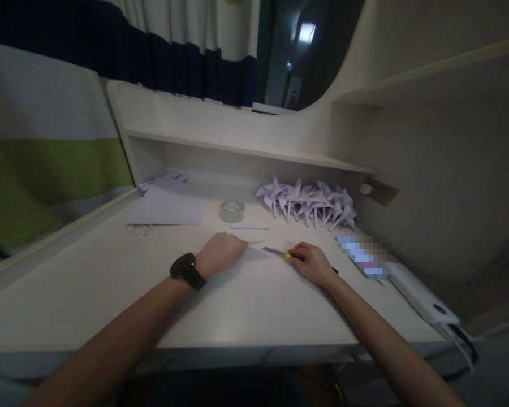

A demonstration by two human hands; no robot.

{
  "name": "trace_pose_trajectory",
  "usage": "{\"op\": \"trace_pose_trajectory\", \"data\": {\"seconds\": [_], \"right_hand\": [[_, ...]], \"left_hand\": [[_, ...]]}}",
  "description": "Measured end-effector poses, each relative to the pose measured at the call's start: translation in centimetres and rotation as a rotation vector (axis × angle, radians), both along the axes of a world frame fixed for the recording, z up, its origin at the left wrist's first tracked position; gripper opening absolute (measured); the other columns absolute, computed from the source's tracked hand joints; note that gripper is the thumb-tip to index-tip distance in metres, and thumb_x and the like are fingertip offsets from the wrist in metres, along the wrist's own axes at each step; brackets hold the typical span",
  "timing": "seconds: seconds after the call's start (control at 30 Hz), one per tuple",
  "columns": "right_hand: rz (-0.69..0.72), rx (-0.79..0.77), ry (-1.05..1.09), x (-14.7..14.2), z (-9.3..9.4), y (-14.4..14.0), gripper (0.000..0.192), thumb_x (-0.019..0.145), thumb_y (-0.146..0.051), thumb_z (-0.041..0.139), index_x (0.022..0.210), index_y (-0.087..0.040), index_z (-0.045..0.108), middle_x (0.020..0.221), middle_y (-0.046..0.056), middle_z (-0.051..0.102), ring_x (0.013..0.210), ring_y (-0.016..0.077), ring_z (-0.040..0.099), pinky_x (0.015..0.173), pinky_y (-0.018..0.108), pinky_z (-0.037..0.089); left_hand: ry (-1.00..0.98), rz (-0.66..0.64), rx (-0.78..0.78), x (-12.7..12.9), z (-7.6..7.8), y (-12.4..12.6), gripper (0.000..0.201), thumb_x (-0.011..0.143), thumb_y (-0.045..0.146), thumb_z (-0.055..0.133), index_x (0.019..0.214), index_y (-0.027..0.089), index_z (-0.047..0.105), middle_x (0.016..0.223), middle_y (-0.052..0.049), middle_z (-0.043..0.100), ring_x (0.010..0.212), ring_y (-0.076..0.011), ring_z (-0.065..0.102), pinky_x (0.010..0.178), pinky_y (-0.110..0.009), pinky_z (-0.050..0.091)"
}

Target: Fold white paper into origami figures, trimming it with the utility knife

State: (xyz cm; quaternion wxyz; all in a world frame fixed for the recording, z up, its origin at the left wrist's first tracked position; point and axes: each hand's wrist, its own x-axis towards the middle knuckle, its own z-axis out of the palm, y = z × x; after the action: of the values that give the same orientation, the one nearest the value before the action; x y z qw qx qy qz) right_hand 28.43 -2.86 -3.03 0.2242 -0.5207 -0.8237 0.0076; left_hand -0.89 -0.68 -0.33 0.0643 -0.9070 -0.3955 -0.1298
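Note:
My right hand [311,263] is closed around a box cutter [296,256] with a black and yellow handle. Its long blade [274,252] points left, low over the desk. My left hand [224,251], a black watch on the wrist, pinches a thin, pointed white piece that looks like paper [259,242]; the fingertips are partly hidden. Just beyond both hands lies a thin white paper stick [249,228]. A roll of clear tape [232,211] rests behind it. Several white paper pinwheels [307,202] are piled at the back right.
White paper sheets [169,202] lie at the back left, with small pale bits [139,230] at their front edge. To the right are a blurred-out phone-like object [362,257] and a white power strip [424,294] with cables. A low shelf [246,148] overhangs the desk's back.

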Motion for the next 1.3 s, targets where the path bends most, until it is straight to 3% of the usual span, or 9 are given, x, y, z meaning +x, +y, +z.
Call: {"op": "trace_pose_trajectory", "data": {"seconds": [0.13,0.27,0.4,0.53,0.7,0.83,0.93,1.13,1.3], "right_hand": [[-0.015,0.025,0.019,-0.2,0.2,-0.2,0.022,0.082,-0.034,0.061,0.095,-0.021,0.073,0.093,0.008,0.068,0.087,0.021,0.06,0.079,0.032,0.045],[-0.054,-0.01,0.29,-1.9,0.9,-0.2,0.027,0.079,-0.036,0.065,0.096,-0.017,0.072,0.098,0.011,0.068,0.089,0.0222,0.061,0.081,0.035,0.047],[0.052,-0.369,0.788,-5.2,2.2,1.0,0.049,0.077,-0.043,0.065,0.117,-0.014,0.061,0.092,0.009,0.07,0.076,0.0166,0.064,0.067,0.028,0.05],[0.121,-0.642,0.953,-7.9,2.8,3.0,0.044,0.063,-0.047,0.076,0.087,-0.011,0.07,0.071,0.006,0.068,0.058,0.012,0.061,0.051,0.021,0.045],[-0.002,-0.605,1.186,-8.9,1.7,4.1,0.041,0.052,-0.048,0.081,0.066,-0.013,0.065,0.061,0.003,0.065,0.049,0.0098,0.058,0.047,0.02,0.045],[-0.108,-0.544,1.257,-8.8,1.0,3.4,0.04,0.051,-0.047,0.081,0.059,-0.014,0.06,0.05,0.001,0.06,0.044,0.0115,0.057,0.04,0.02,0.04],[-0.125,-0.532,1.304,-8.9,0.9,2.9,0.042,0.049,-0.048,0.082,0.057,-0.016,0.056,0.046,-0.002,0.056,0.044,0.0126,0.057,0.039,0.02,0.039],[-0.096,-0.522,1.312,-9.2,1.0,2.7,0.046,0.049,-0.052,0.081,0.056,-0.018,0.05,0.045,-0.003,0.054,0.037,0.0087,0.046,0.035,0.021,0.036],[-0.04,-0.501,1.318,-9.2,1.0,2.8,0.049,0.047,-0.053,0.081,0.057,-0.018,0.049,0.047,-0.005,0.054,0.038,0.0081,0.048,0.037,0.02,0.038]], "left_hand": [[-0.228,0.053,-0.009,0.4,0.8,-0.2,0.037,0.093,0.033,0.035,0.087,0.017,0.068,0.076,-0.008,0.069,0.068,-0.02,0.062,0.063,-0.03,0.04],[-0.734,0.145,-0.35,1.1,2.0,-0.4,0.038,0.09,0.04,0.044,0.075,0.015,0.068,0.066,-0.003,0.066,0.06,-0.0166,0.058,0.053,-0.025,0.038],[-1.124,0.143,-0.772,1.6,2.1,-0.8,0.031,0.084,0.041,0.055,0.08,0.012,0.067,0.072,-0.005,0.068,0.058,-0.0157,0.058,0.049,-0.025,0.04],[-1.272,0.097,-0.887,1.7,1.2,-0.4,0.037,0.079,0.046,0.062,0.084,0.009,0.066,0.079,-0.011,0.07,0.062,-0.0186,0.061,0.054,-0.027,0.045],[-1.29,0.103,-0.632,1.6,0.2,0.7,0.058,0.075,0.049,0.065,0.12,0.012,0.056,0.117,-0.017,0.062,0.09,-0.0254,0.064,0.073,-0.036,0.051],[-0.89,0.045,-0.198,1.7,-1.1,0.8,0.091,0.062,0.046,0.076,0.139,0.019,0.036,0.145,-0.018,0.035,0.124,-0.0334,0.044,0.099,-0.047,0.039],[-0.64,-0.016,-0.075,2.0,-2.2,0.4,0.096,0.062,0.045,0.076,0.142,0.017,0.03,0.15,-0.019,0.024,0.136,-0.0358,0.026,0.107,-0.05,0.028],[-0.667,-0.047,-0.126,2.5,-2.8,0.6,0.073,0.074,0.035,0.069,0.136,0.012,0.038,0.14,-0.02,0.041,0.131,-0.0319,0.036,0.106,-0.047,0.031],[-0.961,-0.113,-0.474,2.3,-2.4,1.5,0.062,0.071,0.034,0.071,0.126,0.014,0.052,0.122,-0.017,0.059,0.107,-0.0291,0.058,0.092,-0.045,0.044]]}}
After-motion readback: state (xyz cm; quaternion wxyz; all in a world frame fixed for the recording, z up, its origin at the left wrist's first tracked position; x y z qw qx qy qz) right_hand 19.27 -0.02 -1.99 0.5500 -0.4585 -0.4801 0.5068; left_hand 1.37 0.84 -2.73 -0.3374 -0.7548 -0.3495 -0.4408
